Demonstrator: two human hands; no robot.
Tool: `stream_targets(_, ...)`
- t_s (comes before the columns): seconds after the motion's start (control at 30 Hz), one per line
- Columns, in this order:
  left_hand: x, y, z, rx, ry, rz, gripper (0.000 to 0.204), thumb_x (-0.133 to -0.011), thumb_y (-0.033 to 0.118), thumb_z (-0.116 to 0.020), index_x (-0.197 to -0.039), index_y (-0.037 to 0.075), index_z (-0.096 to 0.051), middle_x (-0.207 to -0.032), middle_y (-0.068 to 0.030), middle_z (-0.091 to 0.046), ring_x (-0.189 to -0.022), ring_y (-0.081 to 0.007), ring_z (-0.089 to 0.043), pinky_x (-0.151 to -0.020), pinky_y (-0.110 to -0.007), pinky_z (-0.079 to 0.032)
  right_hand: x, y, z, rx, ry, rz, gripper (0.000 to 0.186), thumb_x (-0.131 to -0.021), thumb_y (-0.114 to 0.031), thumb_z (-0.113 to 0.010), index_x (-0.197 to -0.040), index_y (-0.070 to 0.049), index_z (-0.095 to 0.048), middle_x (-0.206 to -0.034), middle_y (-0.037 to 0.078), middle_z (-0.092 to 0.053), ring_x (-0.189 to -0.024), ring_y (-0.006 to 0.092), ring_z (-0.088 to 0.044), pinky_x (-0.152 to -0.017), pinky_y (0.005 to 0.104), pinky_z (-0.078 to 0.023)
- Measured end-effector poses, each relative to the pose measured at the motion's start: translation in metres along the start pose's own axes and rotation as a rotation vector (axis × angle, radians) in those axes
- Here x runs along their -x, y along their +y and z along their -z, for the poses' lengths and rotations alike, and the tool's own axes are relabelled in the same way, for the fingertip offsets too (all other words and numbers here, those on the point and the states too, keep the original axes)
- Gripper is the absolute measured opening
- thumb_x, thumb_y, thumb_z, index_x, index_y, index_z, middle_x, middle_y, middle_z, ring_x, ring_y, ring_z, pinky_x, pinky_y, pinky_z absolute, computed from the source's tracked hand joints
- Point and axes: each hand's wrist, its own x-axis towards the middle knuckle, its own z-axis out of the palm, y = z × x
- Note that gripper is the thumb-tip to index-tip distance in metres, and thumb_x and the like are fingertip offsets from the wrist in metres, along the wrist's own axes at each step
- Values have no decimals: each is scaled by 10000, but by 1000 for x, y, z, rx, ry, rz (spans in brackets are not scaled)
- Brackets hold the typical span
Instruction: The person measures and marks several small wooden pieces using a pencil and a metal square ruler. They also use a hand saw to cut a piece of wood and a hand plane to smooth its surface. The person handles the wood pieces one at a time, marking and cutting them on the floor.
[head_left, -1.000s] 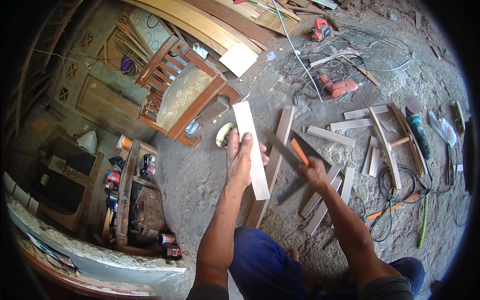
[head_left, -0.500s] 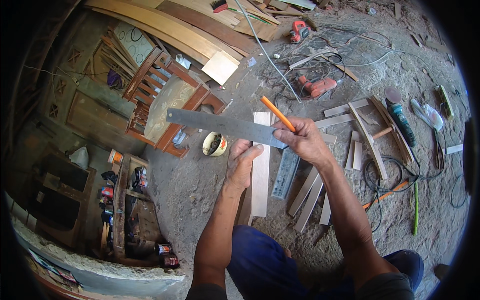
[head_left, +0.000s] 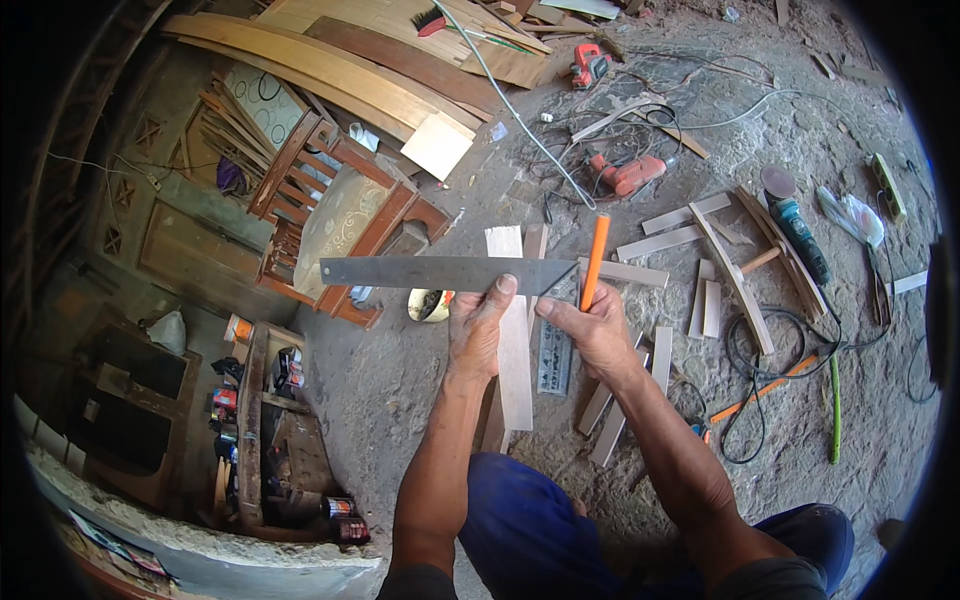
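My left hand (head_left: 478, 325) is closed round a pale wooden strip (head_left: 516, 375), its thumb pressing the steel blade of a try square (head_left: 420, 272). The blade lies level across the strip, its free end reaching out to the left. The square's grey metal stock (head_left: 554, 362) hangs down to the right of the strip. My right hand (head_left: 598, 335) grips an orange pencil (head_left: 596, 258), which stands upright between the fingers. That hand's thumb also rests on the corner of the square. Some fingers of both hands are hidden behind the wood and square.
Cut wooden strips (head_left: 655, 243) lie on the rough floor at right, beside a teal angle grinder (head_left: 800, 235) and cables. A red power tool (head_left: 630, 174) lies farther off. At left stand a wooden chair (head_left: 345, 215) and a small tub (head_left: 428, 305); boards (head_left: 330, 75) lie behind.
The try square has turned from a slant to level across the strip. My right hand has moved down, and the pencil has swung from left-leaning to nearly upright. My left thumb now presses the blade.
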Motion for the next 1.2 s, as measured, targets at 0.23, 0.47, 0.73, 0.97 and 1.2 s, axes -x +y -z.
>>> stream_targets(0.23, 4, 3, -3, 33, 8, 0, 208, -947, 159, -743, -1115, 44, -702, -1046, -29, -700, -970, -140, -674, -862, -303, -585, 1, 14, -6, 141, -3, 110, 175, -903, -54, -764, -1061, -17, -697, -932, -2, -708, -820, 49, -646, -712, 231, -545)
stream_targets(0.47, 3, -1, 0, 25, 46, 15, 223, -925, 144, -758, -1111, 38, -695, -1040, -36, -704, -943, -151, -684, -841, -318, -597, 3, 20, -11, 106, 50, 38, 183, -913, -101, -771, -1054, -10, -697, -892, -8, -696, -756, 38, -621, -645, 221, -518)
stream_targets(0.73, 5, 2, -1, 86, 4, 28, 250, -898, 130, -762, -1120, 47, -681, -1048, -56, -704, -945, -157, -692, -857, -319, -597, 7, 16, -16, 37, 40, 83, 155, -916, -134, -785, -832, -51, -685, -699, -60, -607, -607, 0, -500, -520, 213, -407)
stream_targets(0.97, 5, 3, 0, 82, -23, 7, 251, -907, 127, -758, -1135, 61, -676, -1059, -49, -699, -959, -149, -686, -871, -316, -590, 7, 17, -16, 63, 40, 104, 186, -909, -134, -792, -792, -60, -667, -690, -66, -598, -604, 2, -495, -519, 214, -402)
stream_targets(1.2, 4, -3, 4, 85, -4, -17, 276, -930, 164, -754, -1167, 50, -673, -1113, -51, -693, -1013, -161, -675, -903, -329, -579, 7, 12, -18, 34, 45, 104, 172, -918, -127, -781, -801, -50, -680, -702, -55, -617, -603, 6, -506, -520, 220, -412)
